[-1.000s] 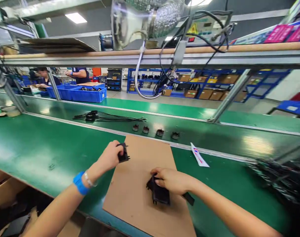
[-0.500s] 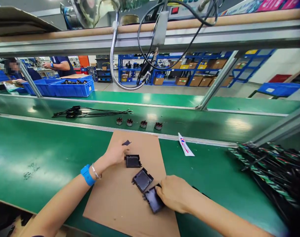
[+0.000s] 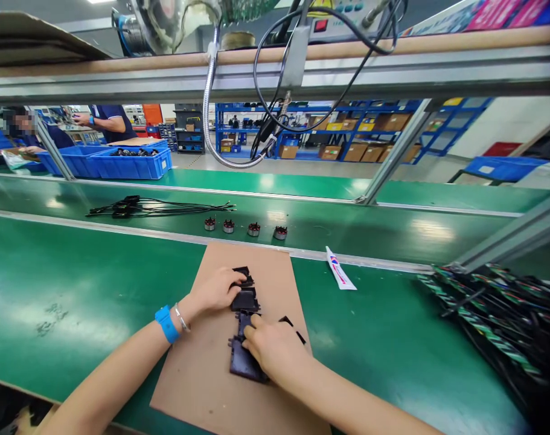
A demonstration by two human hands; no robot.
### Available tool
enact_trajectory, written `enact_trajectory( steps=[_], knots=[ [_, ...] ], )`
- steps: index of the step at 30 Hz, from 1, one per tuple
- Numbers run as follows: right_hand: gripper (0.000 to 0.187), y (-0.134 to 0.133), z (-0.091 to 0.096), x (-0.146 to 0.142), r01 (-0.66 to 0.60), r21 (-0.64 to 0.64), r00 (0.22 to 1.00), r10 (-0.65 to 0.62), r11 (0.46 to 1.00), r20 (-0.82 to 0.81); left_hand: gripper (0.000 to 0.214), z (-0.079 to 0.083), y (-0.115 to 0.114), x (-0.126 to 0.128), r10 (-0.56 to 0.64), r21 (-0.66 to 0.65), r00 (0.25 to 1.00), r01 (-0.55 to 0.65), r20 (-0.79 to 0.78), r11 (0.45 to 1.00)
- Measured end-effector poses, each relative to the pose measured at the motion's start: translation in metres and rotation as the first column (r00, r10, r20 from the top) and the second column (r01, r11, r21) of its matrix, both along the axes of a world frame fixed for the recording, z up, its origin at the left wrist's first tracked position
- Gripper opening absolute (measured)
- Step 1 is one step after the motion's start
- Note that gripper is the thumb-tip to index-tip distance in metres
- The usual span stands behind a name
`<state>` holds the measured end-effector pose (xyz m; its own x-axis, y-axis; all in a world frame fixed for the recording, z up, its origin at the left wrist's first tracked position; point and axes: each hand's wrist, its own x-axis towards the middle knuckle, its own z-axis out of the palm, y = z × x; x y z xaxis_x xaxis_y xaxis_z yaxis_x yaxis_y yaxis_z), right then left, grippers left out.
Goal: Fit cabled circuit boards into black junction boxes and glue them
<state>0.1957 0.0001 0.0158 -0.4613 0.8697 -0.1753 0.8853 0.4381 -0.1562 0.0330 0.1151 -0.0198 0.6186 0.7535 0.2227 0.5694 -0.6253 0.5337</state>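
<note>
Several black, shallow plastic housings lie in a rough column on a brown cardboard sheet (image 3: 188,374). My left hand (image 3: 215,290) has its fingers closed on the farthest housing (image 3: 242,272), partly covering it. Just nearer lies a second housing (image 3: 245,300), close under the left fingertips. My right hand (image 3: 277,350) reaches over the nearer pieces, its curled fingers on the nearest housing (image 3: 245,361). One more housing (image 3: 244,323) shows in part between these. Beyond my right hand, another black piece (image 3: 295,329) is mostly hidden.
Several small motors (image 3: 254,229) stand behind the metal strip, with black cables (image 3: 130,206) to their left. A white tube (image 3: 339,269) lies right of the cardboard. Bundled wired boards (image 3: 492,326) fill the right side. A metal hose (image 3: 206,109) hangs overhead. Two people work far left.
My right hand has moved left, and the nearer housings have shifted left into line with the others. My left hand has moved slightly right, bringing the farthest piece down near the second housing.
</note>
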Motion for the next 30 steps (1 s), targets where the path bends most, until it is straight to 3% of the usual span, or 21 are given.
enact_trajectory(
  steps=[3,7,11,15,19,22,24,27,30],
  knots=[
    [0.015,0.019,0.017,0.011,0.062,-0.017,0.99,-0.064,0.998,-0.13,0.029,-0.006,-0.003,-0.001,0.011,-0.011,0.999,-0.01,0.033,1.0],
    [0.028,0.082,0.037,0.041,0.256,0.014,0.935,-0.244,0.967,-0.258,0.032,-0.012,-0.008,-0.002,0.021,-0.027,0.998,-0.02,0.059,0.999],
    [0.029,0.146,0.029,0.044,0.36,-0.04,0.897,-0.358,0.932,-0.261,0.029,-0.013,-0.017,0.001,-0.024,-0.035,0.998,0.026,0.066,0.999],
    [0.031,0.178,0.012,0.028,0.237,-0.122,0.923,-0.262,0.964,-0.282,0.026,-0.014,-0.02,0.003,-0.039,-0.026,0.998,0.041,0.057,0.999],
    [0.033,0.183,0.012,0.027,0.123,-0.102,0.95,-0.147,0.987,-0.275,0.024,-0.015,-0.016,0.002,-0.034,-0.012,0.998,0.034,0.048,0.999],
    [0.029,0.16,0.023,0.024,0.082,-0.115,0.973,-0.105,0.99,-0.205,0.025,-0.021,-0.021,-0.003,-0.077,0.013,0.995,0.076,0.064,0.997],
    [0.027,0.139,0.031,0.014,0.074,-0.143,0.98,-0.098,0.987,-0.171,0.029,-0.034,-0.022,-0.008,-0.106,0.053,0.991,0.102,0.079,0.993],
    [0.02,0.127,0.042,0.0,0.111,-0.146,0.978,-0.134,0.983,-0.159,0.026,-0.061,-0.005,-0.014,-0.1,0.265,0.99,0.072,0.095,0.962],
    [0.011,0.122,0.056,0.02,0.182,-0.079,0.963,-0.194,0.98,-0.19,0.027,-0.074,0.014,-0.015,-0.183,0.356,0.981,0.148,0.068,0.923]
  ],
)
